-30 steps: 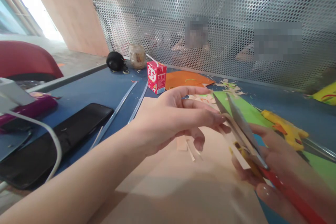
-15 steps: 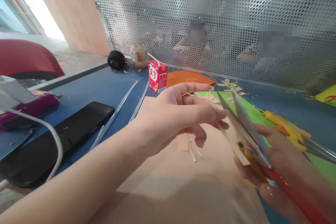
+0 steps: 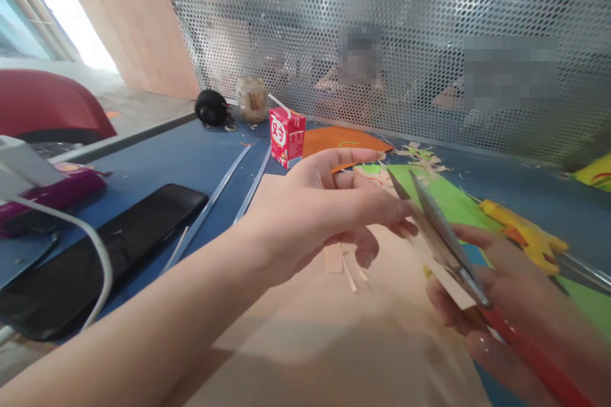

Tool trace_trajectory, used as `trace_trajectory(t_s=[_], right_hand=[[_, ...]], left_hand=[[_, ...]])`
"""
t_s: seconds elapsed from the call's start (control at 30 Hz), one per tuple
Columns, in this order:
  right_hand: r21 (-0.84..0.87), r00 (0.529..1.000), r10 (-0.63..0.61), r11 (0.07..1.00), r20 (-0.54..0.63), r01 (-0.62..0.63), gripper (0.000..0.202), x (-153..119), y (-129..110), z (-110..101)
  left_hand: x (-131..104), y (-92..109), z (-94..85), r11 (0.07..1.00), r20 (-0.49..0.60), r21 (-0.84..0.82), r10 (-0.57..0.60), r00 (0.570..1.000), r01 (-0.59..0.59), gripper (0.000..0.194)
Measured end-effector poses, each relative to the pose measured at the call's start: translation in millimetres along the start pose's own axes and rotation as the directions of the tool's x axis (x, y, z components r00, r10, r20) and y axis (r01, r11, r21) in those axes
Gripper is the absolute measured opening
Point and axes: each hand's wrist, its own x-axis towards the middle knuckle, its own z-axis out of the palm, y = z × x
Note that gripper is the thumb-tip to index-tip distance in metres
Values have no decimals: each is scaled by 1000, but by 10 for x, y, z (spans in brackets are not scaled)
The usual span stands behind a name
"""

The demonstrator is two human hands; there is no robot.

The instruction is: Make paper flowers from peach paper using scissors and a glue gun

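My left hand (image 3: 329,203) reaches across from the left, thumb and fingers pinched on one end of a narrow tan paper strip (image 3: 451,286). Red-handled scissors (image 3: 435,219) are in my right hand (image 3: 520,286), blades parted and pointing away beside the left fingertips. The strip runs along the blades, its free end near their pivot; whether it lies between them I cannot tell. Beneath both hands is a large tan sheet (image 3: 286,324). Small tan cut pieces (image 3: 335,261) rest on it under my left hand. Motion blurs the right hand and scissors.
A red drink carton (image 3: 286,140) stands behind my left hand, near orange paper (image 3: 329,142) and paper scraps (image 3: 420,159). Green paper (image 3: 442,200) and a yellow glue gun (image 3: 525,232) are at right. A black phone (image 3: 105,261) and white cable (image 3: 93,241) lie left. Perforated metal (image 3: 286,13) borders the back.
The scissors' tips have shifted slightly left and sit a little closer together. The strip's free end has moved slightly right and down. My left hand has barely moved.
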Motion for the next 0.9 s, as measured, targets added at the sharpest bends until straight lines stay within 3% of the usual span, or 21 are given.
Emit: trace_trajectory(t_s=[0.1, 0.23, 0.3, 0.37, 0.53, 0.7, 0.9], right_hand=[[-3, 999, -32, 999, 35, 32, 54, 21, 31, -50], [63, 974, -96, 994, 207, 85, 55, 40, 28, -96], [37, 997, 50, 998, 57, -52, 53, 27, -28, -70], [64, 992, 123, 990, -13, -122, 54, 7, -101, -25], [90, 978, 205, 976, -44, -200, 56, -10, -190, 26], [103, 973, 226, 970, -46, -220, 52, -8, -179, 21], [112, 991, 128, 986, -36, -123, 56, 17, -65, -14]], left_hand=[[-5, -7, -3, 1000, 14, -5, 7, 1000, -7, 38], [-11, -13, -11, 1000, 23, -14, 11, 1000, -10, 34], [-7, -16, -14, 1000, 30, -17, 15, 999, -15, 32], [0, -17, -13, 1000, 42, -18, 23, 999, -22, 29], [11, -19, -6, 999, 33, -33, 25, 999, -23, 29], [8, -25, -11, 1000, 34, -23, 13, 999, -13, 32], [9, -22, -30, 1000, 34, -10, 5, 999, -4, 34]])
